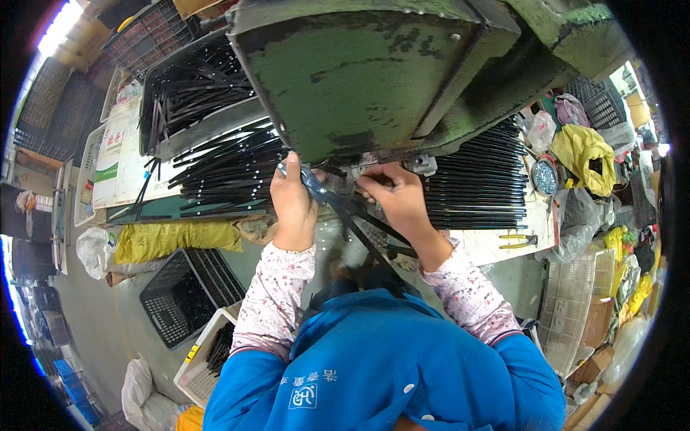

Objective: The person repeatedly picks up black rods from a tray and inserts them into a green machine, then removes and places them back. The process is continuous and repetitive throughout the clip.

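Both hands under green press (359, 72): left hand (293, 201) gripped black strip (345, 215), right hand (395, 197) pinched its end; stacked strips (478, 179) beside press, more loose.

Rods (223, 165) lie left of the press (359, 72), more rods (478, 183) right, probably on benches.

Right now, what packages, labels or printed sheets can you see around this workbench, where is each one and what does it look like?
Printed sheet: flat on the bench at left, beside the black rods; white with a green band.
Yellow sack: lying below the bench edge at left; long and crumpled.
Yellow bag: far right, past the rod stack; bunched plastic.
Clear bag: beside the yellow bag; crumpled, see-through.
Round tin: right bench end; dark with a red rim.
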Motion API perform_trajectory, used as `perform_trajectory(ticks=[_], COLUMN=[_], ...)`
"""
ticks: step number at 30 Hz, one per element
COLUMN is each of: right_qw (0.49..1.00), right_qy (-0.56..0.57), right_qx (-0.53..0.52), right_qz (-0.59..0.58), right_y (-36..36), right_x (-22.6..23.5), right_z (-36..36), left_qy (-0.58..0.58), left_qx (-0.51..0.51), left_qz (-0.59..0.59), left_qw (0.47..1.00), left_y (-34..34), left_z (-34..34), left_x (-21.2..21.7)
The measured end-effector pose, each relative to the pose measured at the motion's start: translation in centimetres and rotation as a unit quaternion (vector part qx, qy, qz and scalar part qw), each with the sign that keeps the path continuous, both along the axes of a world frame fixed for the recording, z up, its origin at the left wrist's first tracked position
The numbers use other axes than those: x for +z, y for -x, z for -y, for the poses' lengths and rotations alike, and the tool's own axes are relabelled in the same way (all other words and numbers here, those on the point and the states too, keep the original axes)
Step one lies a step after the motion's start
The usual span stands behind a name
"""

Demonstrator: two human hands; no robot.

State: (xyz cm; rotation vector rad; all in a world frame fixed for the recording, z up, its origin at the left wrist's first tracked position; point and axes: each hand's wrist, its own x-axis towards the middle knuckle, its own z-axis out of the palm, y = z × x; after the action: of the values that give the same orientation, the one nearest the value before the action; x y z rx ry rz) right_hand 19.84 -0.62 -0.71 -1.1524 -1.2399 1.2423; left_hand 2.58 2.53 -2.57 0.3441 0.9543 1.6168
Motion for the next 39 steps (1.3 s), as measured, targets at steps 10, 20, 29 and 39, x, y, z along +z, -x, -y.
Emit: perform_trajectory(ticks=[10, 20, 29, 39], right_qw=[0.929, 0.713, 0.763, 0.855], right_qy=[0.241, -0.053, -0.376, -0.434], right_qx=[0.133, -0.038, -0.024, -0.024], right_qz=[-0.249, 0.698, 0.525, 0.285], right_y=[1.5, -15.9, -11.1, -3.1], right_x=[-2.2, -18.0, -11.1, -4.7], right_z=[-3.5, -7.7, -6.3, -2.6], left_qy=[0.045, -0.031, -0.103, -0.051], left_qx=[-0.082, 0.105, 0.035, -0.098], left_qz=[-0.063, -0.647, -0.533, -0.318], left_qw=[0.994, 0.755, 0.839, 0.942], left_y=[1.3, 0.5, -3.8, -4.5], left_z=[2.6, 6.3, 8.0, 5.4], left_x=[-1.0, 0.6, 3.9, 2.2])
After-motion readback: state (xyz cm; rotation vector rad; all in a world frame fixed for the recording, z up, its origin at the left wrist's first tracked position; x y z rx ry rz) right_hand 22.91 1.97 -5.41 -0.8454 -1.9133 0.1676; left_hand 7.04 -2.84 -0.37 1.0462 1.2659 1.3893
